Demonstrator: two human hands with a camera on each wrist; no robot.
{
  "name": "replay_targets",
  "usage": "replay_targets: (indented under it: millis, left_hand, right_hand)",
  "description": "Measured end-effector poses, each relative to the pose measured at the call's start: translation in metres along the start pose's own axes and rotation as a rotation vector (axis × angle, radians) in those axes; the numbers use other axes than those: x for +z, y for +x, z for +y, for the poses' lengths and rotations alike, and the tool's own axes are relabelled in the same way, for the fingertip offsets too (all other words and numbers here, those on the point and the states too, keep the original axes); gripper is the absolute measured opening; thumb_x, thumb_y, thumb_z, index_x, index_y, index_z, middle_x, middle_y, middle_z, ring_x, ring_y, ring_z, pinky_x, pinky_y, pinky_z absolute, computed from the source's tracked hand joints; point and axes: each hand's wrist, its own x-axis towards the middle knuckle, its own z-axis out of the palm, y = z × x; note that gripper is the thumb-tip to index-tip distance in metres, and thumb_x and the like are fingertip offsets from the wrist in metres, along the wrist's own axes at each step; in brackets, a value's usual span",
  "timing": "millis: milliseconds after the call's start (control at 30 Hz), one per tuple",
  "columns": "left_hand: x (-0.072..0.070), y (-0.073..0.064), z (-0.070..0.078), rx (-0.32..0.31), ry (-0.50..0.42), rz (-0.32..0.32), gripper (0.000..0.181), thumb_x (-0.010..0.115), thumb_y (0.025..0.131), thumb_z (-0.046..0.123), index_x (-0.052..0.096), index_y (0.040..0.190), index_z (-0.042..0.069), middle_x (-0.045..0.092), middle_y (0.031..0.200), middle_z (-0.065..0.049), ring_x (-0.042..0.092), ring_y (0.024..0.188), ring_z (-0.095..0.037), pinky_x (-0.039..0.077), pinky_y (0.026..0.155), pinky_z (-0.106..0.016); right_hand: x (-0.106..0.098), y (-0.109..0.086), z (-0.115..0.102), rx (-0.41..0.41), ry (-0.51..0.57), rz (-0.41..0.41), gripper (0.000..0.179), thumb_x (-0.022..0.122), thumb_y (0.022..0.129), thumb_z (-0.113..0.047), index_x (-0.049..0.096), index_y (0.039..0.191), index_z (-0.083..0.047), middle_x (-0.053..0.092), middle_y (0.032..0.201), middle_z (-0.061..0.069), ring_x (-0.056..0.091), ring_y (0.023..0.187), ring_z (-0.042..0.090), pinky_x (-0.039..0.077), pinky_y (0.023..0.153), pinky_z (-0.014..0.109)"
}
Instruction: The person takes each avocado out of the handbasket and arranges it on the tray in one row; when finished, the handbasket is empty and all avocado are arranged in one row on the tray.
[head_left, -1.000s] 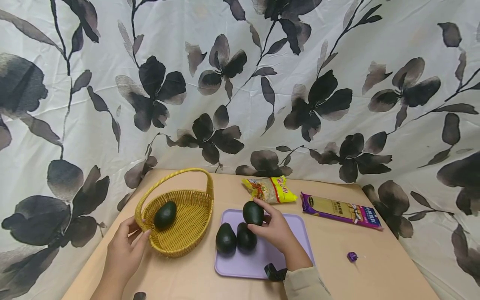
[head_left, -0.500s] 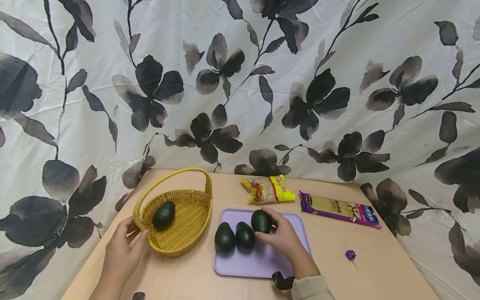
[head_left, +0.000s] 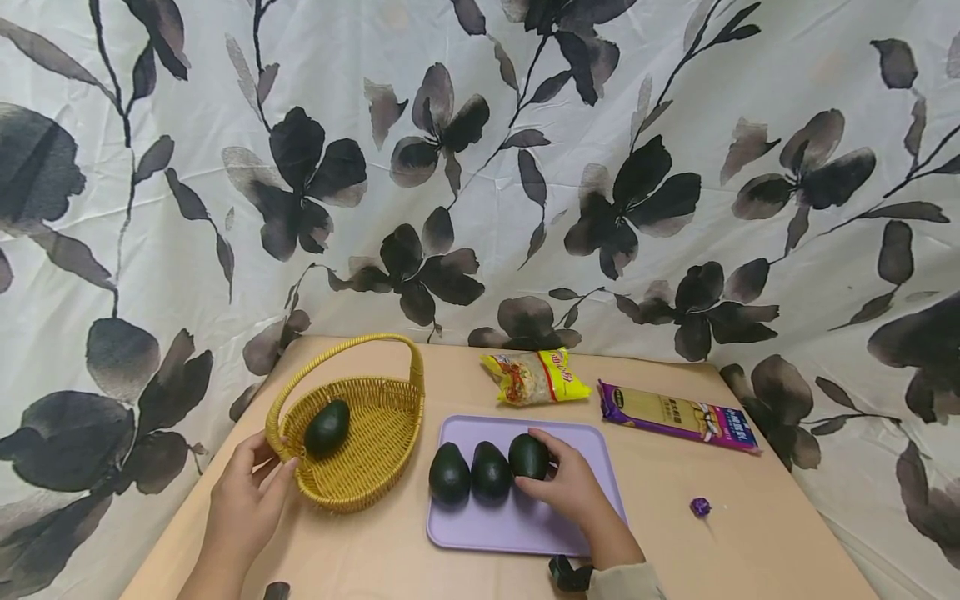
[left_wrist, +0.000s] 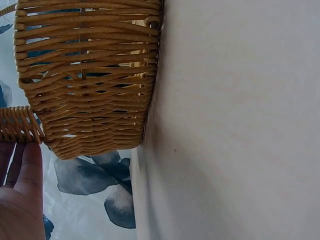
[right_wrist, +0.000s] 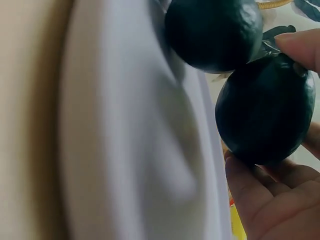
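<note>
My right hand [head_left: 566,483] pinches a dark green avocado [head_left: 528,457] between thumb and fingers, low at the lilac tray [head_left: 480,533]. Two more avocados stand in a row to its left, a middle avocado [head_left: 491,472] and a left avocado [head_left: 450,474]. In the right wrist view the held avocado [right_wrist: 265,110] is right up against its neighbour [right_wrist: 215,35]. My left hand [head_left: 247,500] holds the yellow wicker basket [head_left: 375,450] where the handle meets the rim on its left side. One avocado [head_left: 327,429] lies inside the basket. In the left wrist view, fingers [left_wrist: 31,167] touch the handle's base.
Behind the tray lies a yellow food packet [head_left: 536,377]. A long purple packet [head_left: 678,417] is to the right of it, with a small purple-wrapped lollipop [head_left: 701,507] nearer the front. A flower-printed cloth [head_left: 525,208] hangs behind the table [head_left: 360,550].
My right hand has moved the avocado rightward and down, from over the middle avocado to the tray spot beside it. My left hand stays on the basket.
</note>
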Motion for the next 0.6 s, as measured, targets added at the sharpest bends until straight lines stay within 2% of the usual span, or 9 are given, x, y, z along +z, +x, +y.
replay_targets:
  millis: [267,400,600]
  left_hand:
    - [0.001,0.001,-0.003,0.020,-0.015,0.004,0.056,0.073,0.094,0.002,0.046,0.143,0.000,0.062,0.124,-0.015,0.042,0.114,0.023,0.042,0.098,0.005]
    - [0.002,0.000,-0.005,0.029,-0.024,0.007,0.056,0.073,0.093,0.001,0.046,0.143,0.000,0.062,0.124,-0.015,0.042,0.114,0.023,0.042,0.098,0.005]
    - [0.002,0.000,-0.005,0.026,-0.022,0.014,0.058,0.074,0.093,0.002,0.047,0.144,0.001,0.062,0.124,-0.015,0.042,0.114,0.023,0.042,0.098,0.005]
  right_hand:
    - [0.003,-0.007,0.008,-0.034,-0.074,0.009,0.086,0.096,0.070,-0.020,0.056,0.146,-0.010,0.061,0.141,0.013,0.061,0.125,0.031,0.057,0.108,0.048]
    - [0.004,-0.010,0.008,-0.052,-0.118,0.003,0.087,0.096,0.069,-0.021,0.056,0.145,-0.011,0.061,0.141,0.011,0.059,0.127,0.030,0.056,0.110,0.049]
    - [0.003,-0.012,0.009,-0.039,-0.118,-0.006,0.095,0.097,0.068,-0.024,0.051,0.149,-0.011,0.057,0.145,0.013,0.058,0.129,0.033,0.054,0.112,0.052]
